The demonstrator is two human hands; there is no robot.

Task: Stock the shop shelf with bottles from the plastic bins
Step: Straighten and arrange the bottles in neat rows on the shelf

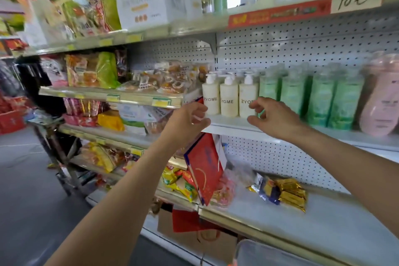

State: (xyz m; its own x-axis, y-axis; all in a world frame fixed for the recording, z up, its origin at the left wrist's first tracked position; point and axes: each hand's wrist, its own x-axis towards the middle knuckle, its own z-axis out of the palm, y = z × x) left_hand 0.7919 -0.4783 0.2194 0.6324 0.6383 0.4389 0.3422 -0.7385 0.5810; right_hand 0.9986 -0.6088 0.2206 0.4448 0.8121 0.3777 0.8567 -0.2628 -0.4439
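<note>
Three cream pump bottles (pixel 229 99) marked ZYOME stand in a row at the left end of the white middle shelf (pixel 233 124). Green bottles (pixel 319 101) fill the shelf to their right, and a pink bottle (pixel 381 101) stands at the far right. My left hand (pixel 190 120) hovers just left of the cream bottles, fingers loosely curled, holding nothing. Fingers spread and empty, my right hand (pixel 273 117) hangs in front of the rightmost cream bottle without gripping it. A clear plastic bin's rim (pixel 269 250) shows at the bottom edge.
Snack packets crowd the shelves on the left (pixel 112 93). A red gift bag (pixel 204 166) hangs below the bottle shelf. Gold and blue packets (pixel 282 192) lie on the lower shelf. The upper shelf (pixel 278 15) carries a green bottle, boxes and a price tag. Aisle floor lies to the left.
</note>
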